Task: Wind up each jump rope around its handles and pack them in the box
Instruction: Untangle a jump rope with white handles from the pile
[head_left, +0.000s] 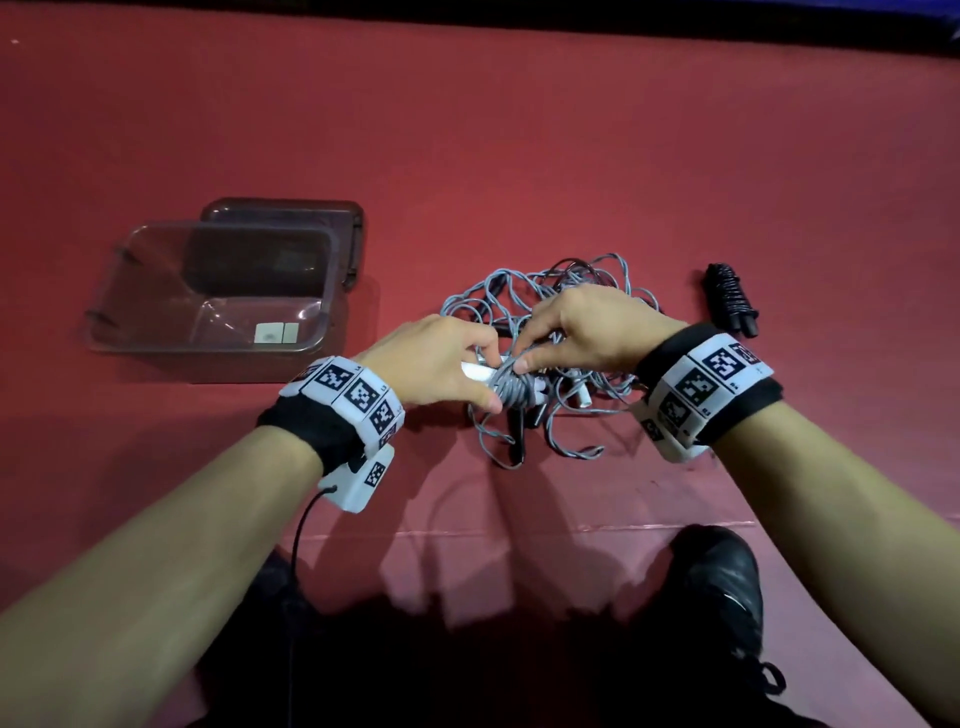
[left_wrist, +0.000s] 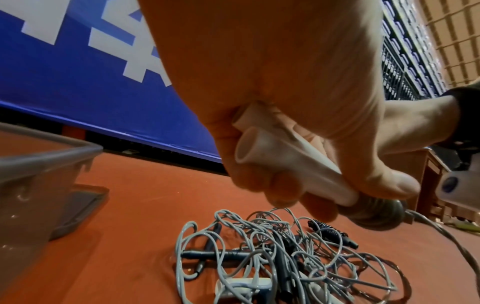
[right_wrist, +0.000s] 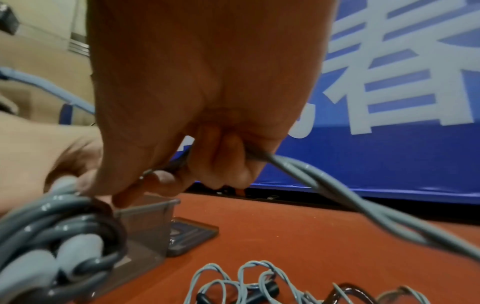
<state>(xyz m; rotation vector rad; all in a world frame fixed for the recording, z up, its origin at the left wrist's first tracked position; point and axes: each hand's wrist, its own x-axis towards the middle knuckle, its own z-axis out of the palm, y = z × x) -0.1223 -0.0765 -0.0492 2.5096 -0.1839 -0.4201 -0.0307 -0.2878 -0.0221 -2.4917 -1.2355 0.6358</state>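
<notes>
Two handles: white handles (left_wrist: 272, 162) lie side by side in the left hand (head_left: 436, 364), which holds them just above the red worktop (head_left: 519, 156), in front of the body.
Left fingers: curled round both handles, thumb pressed along the lower one near its rope end — a firm hold.
Wound rope: grey coils (head_left: 511, 387) wrap the handles past the left thumb; in the right wrist view the coils (right_wrist: 64, 222) fill the lower left corner.
Right hand: the right hand (head_left: 587, 332) is at 3 o'clock from the left hand and touches the coils.
Right fingers: narrow, pinching a doubled grey strand (right_wrist: 337, 185) that runs out of the fist and down toward 4 o'clock in the right wrist view.
Loose ropes: a tangled grey pile (head_left: 566, 322) lies on the worktop under and beyond both hands, with dark handles and one more white handle (head_left: 579, 396) mixed in.
Finished rope: a black wound bundle (head_left: 732, 301) lies at 2 o'clock from the hands, apart from the pile.
Box: a clear plastic box (head_left: 130, 332) stands at 10 o'clock from the left hand, open side up, with a small white label on its floor.
Lid: a dark tinted lid (head_left: 353, 234) lies flat behind the box — partly under its far edge.
</notes>
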